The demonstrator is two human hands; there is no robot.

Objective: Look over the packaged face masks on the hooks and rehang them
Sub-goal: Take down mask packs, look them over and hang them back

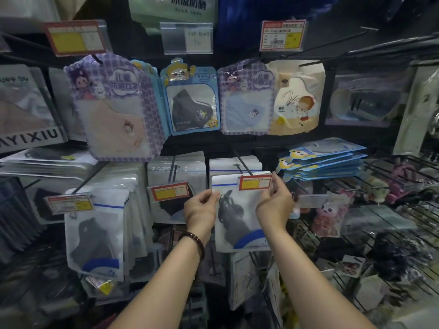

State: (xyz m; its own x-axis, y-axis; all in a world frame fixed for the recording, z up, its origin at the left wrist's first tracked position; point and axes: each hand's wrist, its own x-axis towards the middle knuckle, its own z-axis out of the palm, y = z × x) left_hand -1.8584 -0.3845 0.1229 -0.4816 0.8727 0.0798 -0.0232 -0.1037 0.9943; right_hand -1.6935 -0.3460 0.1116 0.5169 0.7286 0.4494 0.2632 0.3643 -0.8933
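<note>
Display wall: children's mask packs (114, 108) on upper hooks, white zip packs (95, 233) below. Held mask package (240, 217), white, blue stripe, dark mask inside, front centre, top edge at hook (242, 161) tip. Left hand (199, 208) pinches left edge; right hand (275, 203) pinches top-right corner. Red-yellow price tag (255, 182) overlaps package top. Bead bracelet (193, 241) on left wrist.

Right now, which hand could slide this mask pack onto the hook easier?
Probably the right hand: its grip is on the top corner of the mask pack, beside the hook and red price tag. The left hand holds lower, on the side edge.
</note>
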